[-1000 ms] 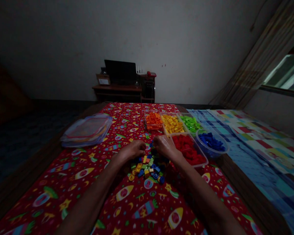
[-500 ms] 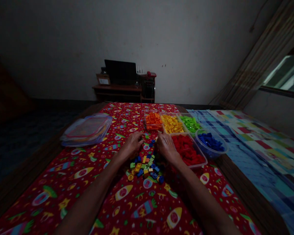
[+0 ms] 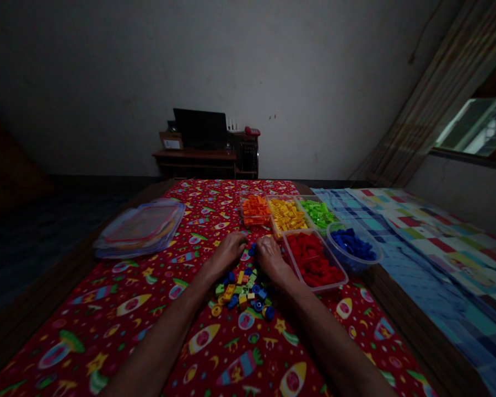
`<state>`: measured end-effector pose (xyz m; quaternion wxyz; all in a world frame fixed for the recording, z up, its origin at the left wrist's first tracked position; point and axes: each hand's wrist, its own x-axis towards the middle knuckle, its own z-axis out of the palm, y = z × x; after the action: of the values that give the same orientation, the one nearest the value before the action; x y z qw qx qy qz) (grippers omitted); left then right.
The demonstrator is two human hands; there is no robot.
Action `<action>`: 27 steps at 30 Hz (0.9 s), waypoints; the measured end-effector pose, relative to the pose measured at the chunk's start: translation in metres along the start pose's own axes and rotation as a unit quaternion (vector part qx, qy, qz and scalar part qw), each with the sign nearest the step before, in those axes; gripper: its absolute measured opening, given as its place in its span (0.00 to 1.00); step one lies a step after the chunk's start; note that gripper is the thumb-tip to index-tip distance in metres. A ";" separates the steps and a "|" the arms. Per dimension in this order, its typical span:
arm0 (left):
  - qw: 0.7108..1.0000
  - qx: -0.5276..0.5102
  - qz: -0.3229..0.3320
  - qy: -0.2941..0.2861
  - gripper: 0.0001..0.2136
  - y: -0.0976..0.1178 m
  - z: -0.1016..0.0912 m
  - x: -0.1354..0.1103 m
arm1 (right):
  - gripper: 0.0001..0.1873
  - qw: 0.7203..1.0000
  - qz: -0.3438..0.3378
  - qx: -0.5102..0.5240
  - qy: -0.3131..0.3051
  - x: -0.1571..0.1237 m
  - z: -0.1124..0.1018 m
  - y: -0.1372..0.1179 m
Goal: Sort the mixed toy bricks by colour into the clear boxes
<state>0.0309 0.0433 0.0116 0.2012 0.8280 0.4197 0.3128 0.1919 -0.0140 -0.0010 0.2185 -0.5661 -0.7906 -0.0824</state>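
Observation:
My left hand [image 3: 230, 249] is above the red patterned cloth with its fingers curled and tips together; whatever they hold is too small and dark to make out. Close to its right, my right hand [image 3: 269, 253] is closed, knuckles up, and its fingertips are hidden. Small blue toy bricks [image 3: 252, 250] lie between the two hands. Nearer to me, a loose pile of building bricks [image 3: 243, 291] in yellow, green, blue and orange spreads between my forearms. A clear box of red bricks [image 3: 314, 263] stands just right of my right hand.
Behind the red box stand boxes of orange bricks [image 3: 255, 208], yellow bricks [image 3: 288, 215] and green bricks [image 3: 317, 213]. A round tub of blue bricks [image 3: 352, 245] is at the right. Stacked plastic lids [image 3: 143, 227] lie left on the cloth [image 3: 128, 303].
The fingers of my left hand have drawn together, and the green piece beside them no longer shows clearly. My right hand stays closed nearby. The whole view has shifted slightly.

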 end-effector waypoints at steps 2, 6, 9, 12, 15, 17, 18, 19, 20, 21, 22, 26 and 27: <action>0.996 -0.056 -0.064 -0.011 0.08 0.002 -0.005 -0.002 | 0.16 0.998 0.045 0.054 -0.003 0.004 -0.006 -0.003; 0.968 -0.203 -0.139 -0.043 0.18 0.005 -0.020 -0.004 | 0.08 0.933 0.163 0.321 -0.004 0.020 -0.020 -0.017; 0.928 -0.326 -0.171 -0.053 0.24 0.009 -0.032 -0.003 | 0.05 0.718 0.323 0.615 -0.034 0.030 -0.030 -0.028; 0.930 -0.328 -0.157 -0.055 0.23 0.014 -0.039 0.000 | 0.07 0.564 0.375 0.735 -0.035 0.033 -0.039 -0.034; 0.946 -0.293 -0.127 -0.062 0.22 0.020 -0.036 0.004 | 0.08 0.486 0.409 0.772 -0.012 0.031 -0.044 -0.034; 0.963 -0.246 -0.094 -0.053 0.20 0.023 -0.033 0.005 | 0.06 0.437 0.429 0.791 -0.005 0.029 -0.044 -0.033; 0.971 -0.222 -0.078 -0.047 0.19 0.024 -0.032 0.005 | 0.06 0.428 0.430 0.795 -0.006 0.029 -0.043 -0.033; 0.976 -0.205 -0.064 -0.042 0.19 0.024 -0.031 0.005 | 0.05 0.426 0.426 0.798 -0.007 0.029 -0.042 -0.033; 0.978 -0.197 -0.054 -0.036 0.18 0.024 -0.031 0.005 | 0.05 0.427 0.420 0.801 -0.009 0.029 -0.040 -0.032; 0.978 -0.198 -0.048 -0.032 0.18 0.023 -0.031 0.005 | 0.06 0.429 0.417 0.802 -0.009 0.028 -0.038 -0.032; 0.978 -0.204 -0.047 -0.026 0.17 0.023 -0.032 0.005 | 0.07 0.432 0.415 0.801 -0.008 0.028 -0.037 -0.032; 0.976 -0.213 -0.049 0.008 0.17 0.022 -0.035 0.005 | 0.08 0.444 0.422 0.791 -0.009 0.028 -0.036 -0.034; 0.978 -0.204 -0.045 0.016 0.16 0.024 -0.035 0.005 | 0.08 0.444 0.424 0.789 -0.011 0.028 -0.036 -0.034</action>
<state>0.0227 0.0362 0.0528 0.3734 0.7446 0.3872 0.3952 0.1616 -0.0154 0.0475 0.5704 -0.4150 -0.1784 0.6860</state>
